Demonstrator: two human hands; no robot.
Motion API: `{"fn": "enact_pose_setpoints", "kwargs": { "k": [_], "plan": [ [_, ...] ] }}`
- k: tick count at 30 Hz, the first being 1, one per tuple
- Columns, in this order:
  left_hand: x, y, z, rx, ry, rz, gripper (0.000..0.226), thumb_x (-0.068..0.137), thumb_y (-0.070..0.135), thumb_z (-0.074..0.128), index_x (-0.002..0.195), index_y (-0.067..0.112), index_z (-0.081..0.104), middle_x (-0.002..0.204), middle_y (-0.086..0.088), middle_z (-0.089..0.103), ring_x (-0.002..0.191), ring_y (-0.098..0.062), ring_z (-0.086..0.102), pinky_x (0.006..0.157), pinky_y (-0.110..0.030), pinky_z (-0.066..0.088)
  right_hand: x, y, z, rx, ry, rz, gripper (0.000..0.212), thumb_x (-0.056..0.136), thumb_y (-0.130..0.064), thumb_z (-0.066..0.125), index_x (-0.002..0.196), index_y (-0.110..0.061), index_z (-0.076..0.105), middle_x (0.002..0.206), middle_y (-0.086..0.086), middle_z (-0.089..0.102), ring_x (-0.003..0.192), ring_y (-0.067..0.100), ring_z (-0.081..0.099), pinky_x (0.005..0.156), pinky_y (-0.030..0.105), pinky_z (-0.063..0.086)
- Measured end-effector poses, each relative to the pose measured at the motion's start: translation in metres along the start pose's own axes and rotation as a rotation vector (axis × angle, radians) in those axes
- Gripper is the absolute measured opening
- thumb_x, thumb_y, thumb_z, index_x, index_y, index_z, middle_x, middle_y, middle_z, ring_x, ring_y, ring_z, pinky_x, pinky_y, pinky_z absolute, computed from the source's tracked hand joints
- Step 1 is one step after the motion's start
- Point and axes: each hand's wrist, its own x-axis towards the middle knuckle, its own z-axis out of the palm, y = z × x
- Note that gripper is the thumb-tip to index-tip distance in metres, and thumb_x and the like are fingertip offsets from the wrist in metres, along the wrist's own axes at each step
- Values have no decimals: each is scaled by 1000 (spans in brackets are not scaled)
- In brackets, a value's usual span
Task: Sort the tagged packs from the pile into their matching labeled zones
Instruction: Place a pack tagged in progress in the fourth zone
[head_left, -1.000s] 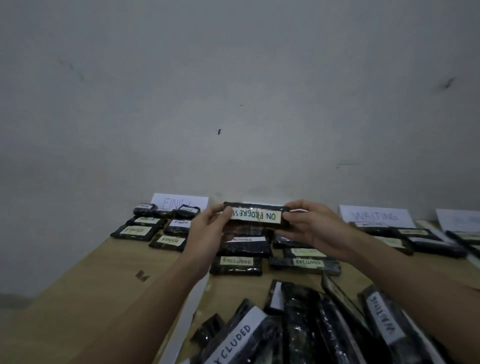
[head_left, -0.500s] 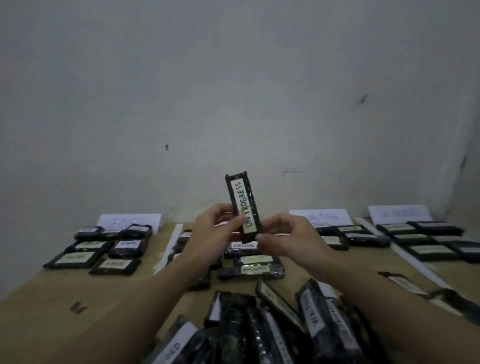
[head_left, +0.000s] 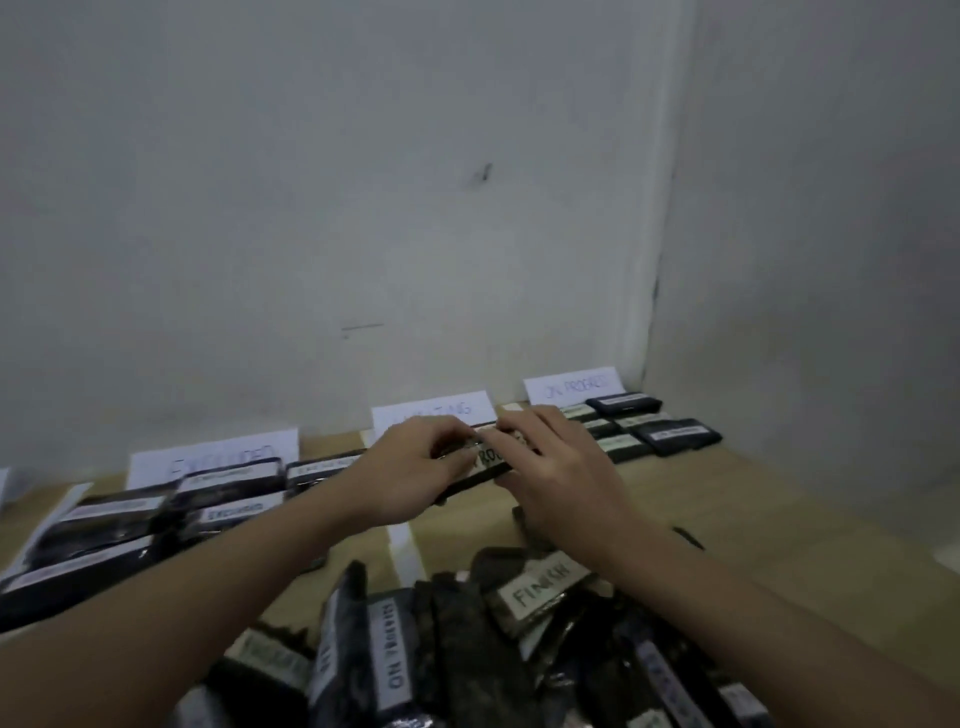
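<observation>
The held pack (head_left: 480, 465) is a slim dark bar wrapped in glossy film with a pale tag on its top face, of which only the letters "RO" show between the fingers. It looks light and fairly stiff, since it spans between both hands without sagging. The film probably makes it slippery, so a pinch across the narrow edges near each end seems the safest hold, leaving the tag readable.

It sits in the air above the desk (head_left: 737, 514), in front of the WAITING sign (head_left: 441, 410) and left of the ON PROGRESS sign (head_left: 574, 387) with its rows of placed packs (head_left: 675, 435).

The left hand (head_left: 400, 470) pinches the pack's near-left end with curled fingers and thumb. The right hand (head_left: 558, 467) lies over the far-right end, fingers bent down around it. Both forearms reach forward over the pile (head_left: 467, 639), converging at the pack.
</observation>
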Motion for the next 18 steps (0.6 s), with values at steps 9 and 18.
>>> {"fn": "enact_pose_setpoints", "kwargs": {
  "k": [9, 18],
  "plan": [
    [84, 25, 84, 258, -148, 59, 38, 93, 27, 50, 126, 9, 50, 121, -7, 57, 110, -22, 54, 94, -35, 44, -68, 141, 27, 27, -267, 350, 43, 61, 0, 81, 102, -4, 67, 104, 14, 66, 97, 35, 62, 70, 47, 57],
    [115, -4, 124, 500, -251, 107, 47, 95, 34, 43, 139, 19, 36, 145, 2, 37, 131, -14, 37, 105, -27, 33, -94, 211, 80, 10, -611, 580, 36, 91, -8, 48, 127, -13, 50, 131, 8, 46, 122, 24, 41, 95, 35, 41]
  ]
}}
